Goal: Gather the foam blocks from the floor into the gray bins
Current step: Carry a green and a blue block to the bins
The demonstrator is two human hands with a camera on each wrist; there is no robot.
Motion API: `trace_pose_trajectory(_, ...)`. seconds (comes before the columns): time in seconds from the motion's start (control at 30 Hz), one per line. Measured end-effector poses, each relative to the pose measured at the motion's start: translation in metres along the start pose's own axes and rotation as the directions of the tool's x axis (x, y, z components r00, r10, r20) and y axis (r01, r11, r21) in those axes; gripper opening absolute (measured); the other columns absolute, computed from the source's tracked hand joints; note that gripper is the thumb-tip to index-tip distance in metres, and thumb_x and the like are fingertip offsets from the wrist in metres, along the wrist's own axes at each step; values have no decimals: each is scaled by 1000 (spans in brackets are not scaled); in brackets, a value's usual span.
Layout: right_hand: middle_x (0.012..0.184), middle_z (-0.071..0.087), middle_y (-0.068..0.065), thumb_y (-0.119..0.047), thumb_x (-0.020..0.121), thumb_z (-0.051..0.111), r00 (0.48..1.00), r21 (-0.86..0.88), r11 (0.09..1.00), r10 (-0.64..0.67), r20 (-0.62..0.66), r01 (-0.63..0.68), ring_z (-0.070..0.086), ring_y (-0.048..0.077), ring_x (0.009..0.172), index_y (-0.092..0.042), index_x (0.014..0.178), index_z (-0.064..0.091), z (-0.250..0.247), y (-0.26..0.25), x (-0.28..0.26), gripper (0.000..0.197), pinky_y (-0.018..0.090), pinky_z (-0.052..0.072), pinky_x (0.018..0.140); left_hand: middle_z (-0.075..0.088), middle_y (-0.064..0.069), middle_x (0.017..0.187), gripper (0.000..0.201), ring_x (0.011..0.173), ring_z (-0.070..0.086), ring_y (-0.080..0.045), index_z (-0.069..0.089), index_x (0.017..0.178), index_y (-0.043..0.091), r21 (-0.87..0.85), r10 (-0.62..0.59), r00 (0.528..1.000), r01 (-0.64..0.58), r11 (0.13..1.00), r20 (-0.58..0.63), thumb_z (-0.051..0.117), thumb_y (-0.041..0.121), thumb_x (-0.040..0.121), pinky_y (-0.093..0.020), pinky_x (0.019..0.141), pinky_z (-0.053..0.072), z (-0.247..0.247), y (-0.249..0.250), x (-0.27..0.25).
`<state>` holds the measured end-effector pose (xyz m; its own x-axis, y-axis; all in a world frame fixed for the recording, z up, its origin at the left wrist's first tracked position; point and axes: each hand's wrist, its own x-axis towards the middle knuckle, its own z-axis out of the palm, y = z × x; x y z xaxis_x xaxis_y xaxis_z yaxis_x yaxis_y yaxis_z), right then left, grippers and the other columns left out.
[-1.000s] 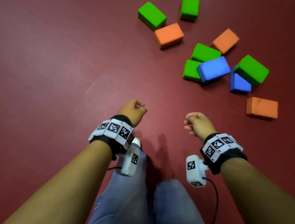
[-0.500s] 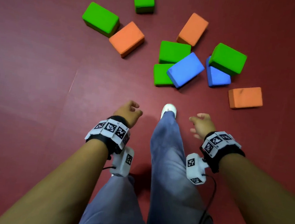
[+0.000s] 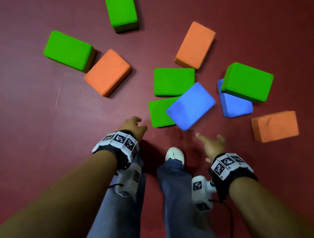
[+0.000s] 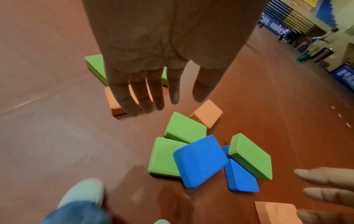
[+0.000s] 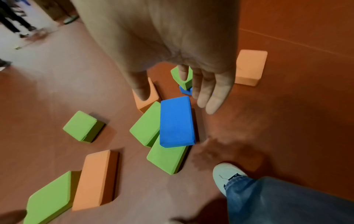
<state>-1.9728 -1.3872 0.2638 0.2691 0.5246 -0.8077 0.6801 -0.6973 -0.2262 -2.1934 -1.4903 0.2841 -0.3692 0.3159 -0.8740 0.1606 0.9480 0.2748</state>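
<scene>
Nearest the camera, 2 legs in blue jeans [image 3: 175, 205] stood on the dark red floor [image 3: 21, 108], with a white shoe [image 3: 175, 155] stepped forward between the arms. Both wrists wore bands of black-and-white markers. The left hand [image 3: 133, 126] hung above the floor with its fingers [image 4: 138, 94] extended and relaxed, holding nothing. The right hand [image 3: 211, 143] was likewise empty, its fingers [image 5: 212, 94] spread loosely over the floor.

Just beyond the hands lay the foam blocks. A blue block [image 3: 191, 106] leaned tilted across a green block [image 3: 158, 113] nearest the left hand, and touched a second green block [image 3: 173, 81] behind it. To the right, another blue block [image 3: 234, 106] lay partly under a green block [image 3: 247, 81] resting on top of it. An orange block [image 3: 275, 126] sat apart at the far right. Farther out, an orange block [image 3: 195, 45] lay near the cluster, while to the left an orange block [image 3: 107, 72] touched a green block [image 3: 68, 50]. Farthest off stood 1 more green block [image 3: 120, 6]. All 10 blocks were on the floor; the gray bins appeared in no view.
</scene>
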Motion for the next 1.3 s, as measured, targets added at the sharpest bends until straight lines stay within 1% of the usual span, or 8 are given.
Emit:
trace_pose_trajectory(0.23,146,37,19,-53,69,76,984,-4,991,134,-119,-135,41,32,132,2,146,17,83,-3,137,111,39,33,108,37,-13,144,60,128,42,-33,32,144,18,228,95,995,-94,969,8,55,26,89,-36,102,35,45,7,172)
trace_pose_trajectory(0.47,143,44,13,-55,60,82,986,84,991,118,-120,-108,46,29,130,-2,142,30,141,2,217,111,40,37,108,28,-11,145,69,128,40,-36,25,146,21,351,16,997,-42,936,78,59,27,87,-40,104,36,83,-45,245)
trace_pose_trajectory(0.63,115,59,0,-67,15,85,977,254,944,214,15,-210,64,27,92,-27,124,46,165,20,253,122,49,57,68,26,-11,147,70,128,40,-36,20,148,19,360,60,996,-79,930,64,56,29,89,-39,106,34,88,-46,287)
trace_pose_trajectory(0.73,115,60,-2,-55,22,89,961,334,903,230,155,-270,63,23,88,-35,120,52,168,21,250,107,46,55,53,20,-10,151,75,132,37,-34,14,151,19,353,92,995,-101,930,44,56,27,90,-38,108,31,94,-34,314)
trace_pose_trajectory(0.87,116,53,-2,-40,45,92,969,379,892,220,109,-245,63,24,90,-29,105,45,170,17,249,77,41,54,50,21,-11,152,75,134,34,-35,18,149,16,406,99,992,-122,906,78,60,28,88,-39,107,30,105,-22,335)
trace_pose_trajectory(1.13,118,47,-4,-39,42,92,973,431,873,223,69,-230,61,25,101,-25,121,30,177,18,251,101,48,56,59,50,-15,124,80,113,52,-31,29,126,6,167,68,996,-76,983,52,82,29,70,-39,86,41,116,-19,350)
trace_pose_trajectory(1.23,121,47,-5,-44,43,90,975,392,893,203,91,-222,60,25,99,-27,120,31,175,20,247,99,43,54,49,48,-12,119,79,115,51,-30,29,115,13,15,55,997,-56,998,62,86,25,63,-40,90,46,125,-26,346)
trace_pose_trajectory(1.3,126,49,-3,-46,42,90,968,378,892,210,140,-248,61,28,99,-26,122,35,172,21,245,100,44,54,50,46,-14,131,90,121,49,-31,25,132,16,-101,42,999,-39,994,31,85,21,65,-39,97,43,133,-36,337)
